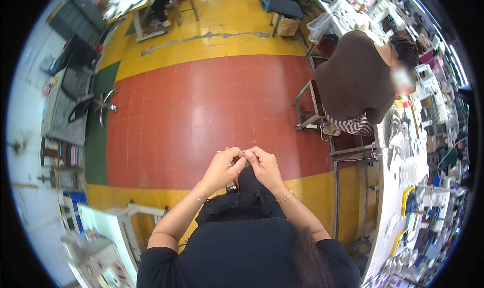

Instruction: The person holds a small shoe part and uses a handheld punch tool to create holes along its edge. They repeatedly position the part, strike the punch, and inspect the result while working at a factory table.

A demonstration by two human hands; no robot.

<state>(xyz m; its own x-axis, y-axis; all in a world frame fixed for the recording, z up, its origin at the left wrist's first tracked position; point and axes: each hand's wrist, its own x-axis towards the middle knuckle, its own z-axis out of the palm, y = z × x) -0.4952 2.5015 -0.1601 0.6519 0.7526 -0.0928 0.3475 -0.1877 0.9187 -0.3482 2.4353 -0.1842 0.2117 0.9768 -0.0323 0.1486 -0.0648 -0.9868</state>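
Both of my hands meet in front of my body, over the red floor. My left hand [222, 169] has its fingers curled and pinched at the tips, with a ring on one finger. My right hand [264, 168] touches it, thumb and forefinger pressed together. Whatever lies between the fingertips is too small to make out. A thin bracelet [198, 196] circles my left wrist and a gold-coloured bracelet [285, 196] my right one. Below the hands are my dark clothes [237, 237].
At the right a person in a brown top [353, 76] sits at a long white worktable [385, 202] with sewing machines and cloth pieces. A black stool [286, 7] stands far off. Lower left is a sewing machine [98, 257]; farther left, an office chair's wheeled base [106, 105].
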